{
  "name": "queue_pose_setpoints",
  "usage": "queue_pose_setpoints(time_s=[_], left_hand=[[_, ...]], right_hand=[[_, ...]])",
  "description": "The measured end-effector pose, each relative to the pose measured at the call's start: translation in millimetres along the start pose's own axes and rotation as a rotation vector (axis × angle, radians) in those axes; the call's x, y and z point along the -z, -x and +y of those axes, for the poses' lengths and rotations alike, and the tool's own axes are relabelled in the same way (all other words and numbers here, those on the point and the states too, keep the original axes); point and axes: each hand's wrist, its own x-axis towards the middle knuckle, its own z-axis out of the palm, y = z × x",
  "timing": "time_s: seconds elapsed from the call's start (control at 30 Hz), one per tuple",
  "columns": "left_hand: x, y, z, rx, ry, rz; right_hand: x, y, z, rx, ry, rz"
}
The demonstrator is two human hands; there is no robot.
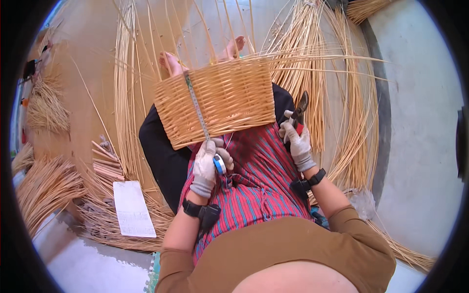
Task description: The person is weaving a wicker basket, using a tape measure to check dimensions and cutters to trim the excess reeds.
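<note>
A woven wicker panel (234, 97) of tan rods leans across my lap, with long unwoven stakes rising from its far edge. My gloved left hand (207, 163) is closed around a blue and white tape measure (219, 164) at the panel's near edge. From there the metal tape blade (196, 105) runs up over the weave to the far edge. To the right of the panel, my gloved right hand (297, 139) grips pruning shears (299, 115) with red on the handle and a dark blade pointing away from me. A striped red and blue cloth (259, 171) covers my lap.
Bundles of long wicker rods lie on the floor at the left (126, 97) and at the right (312, 88). Shorter cut rods (107, 163) and a white paper sheet (134, 209) lie at the lower left. Several rods stick out rightward from the panel. A pale wall (420, 112) stands at the right.
</note>
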Motion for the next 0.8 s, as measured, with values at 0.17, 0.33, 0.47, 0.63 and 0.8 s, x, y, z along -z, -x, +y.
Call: queue_pose_setpoints(time_s=[0.17,0.33,0.47,0.63,0.8], left_hand=[[9,-7,-16,0.075,0.123,0.01],[16,-10,-15,0.134,0.125,-0.042],[10,-10,-13,0.099,0.172,-0.042],[9,-8,-14,0.084,0.169,-0.009],[5,-4,-10,0.098,0.064,0.007]], right_hand=[[-1,2,-2,-0.002,0.001,-0.006],[0,5,-1,0.035,0.037,-0.039],[-1,4,-2,0.071,0.031,-0.056],[-7,6,-9,0.056,0.092,-0.048],[-3,-5,-5,0.039,0.189,-0.122]])
